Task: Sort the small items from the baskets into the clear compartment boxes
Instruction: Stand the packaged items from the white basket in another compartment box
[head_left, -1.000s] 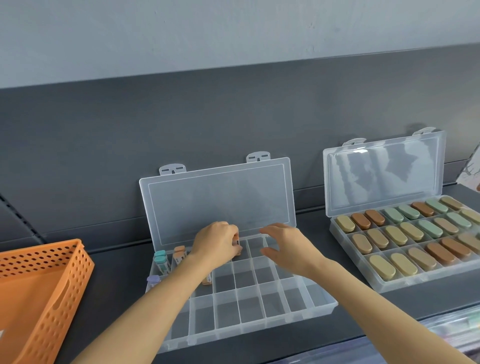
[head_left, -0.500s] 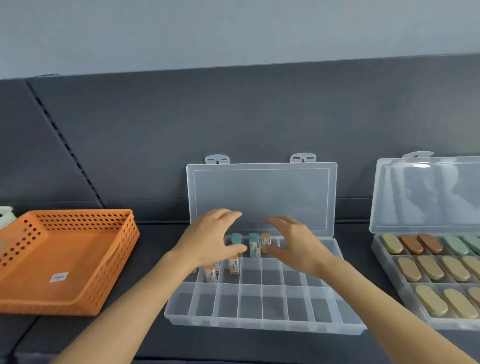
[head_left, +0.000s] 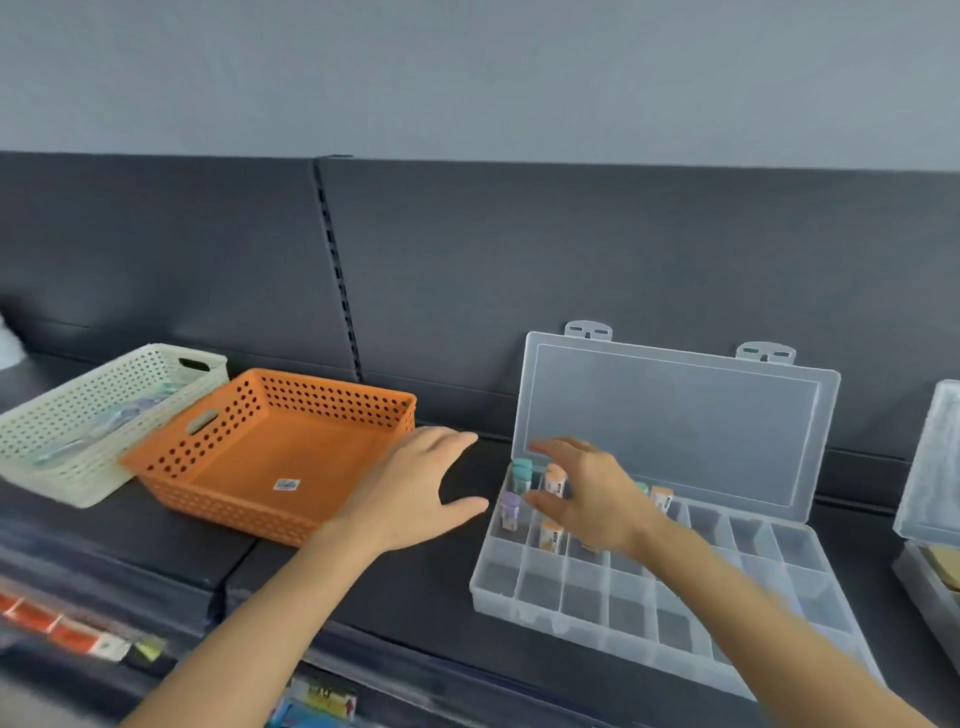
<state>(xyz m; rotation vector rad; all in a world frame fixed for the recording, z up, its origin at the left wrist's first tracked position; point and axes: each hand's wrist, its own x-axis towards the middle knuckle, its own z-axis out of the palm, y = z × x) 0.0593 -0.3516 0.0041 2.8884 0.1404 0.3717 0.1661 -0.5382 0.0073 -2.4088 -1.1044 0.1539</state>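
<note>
A dark shelf (head_left: 415, 587) carried everything. The clear compartment box (head_left: 571, 608) stood toward its right end, with its lid (head_left: 675, 426) raised against the back panel. The orange basket (head_left: 270, 457) sat left of the box, and the cream basket (head_left: 67, 415) was just beside it at the left end. The left hand (head_left: 415, 493) hovered between the orange basket and the box, grip apart, fingers spread. The right hand (head_left: 592, 493) hung over the box's back-left compartments, grip apart and holding nothing, above the small capped tubes (head_left: 521, 475) standing there.
</note>
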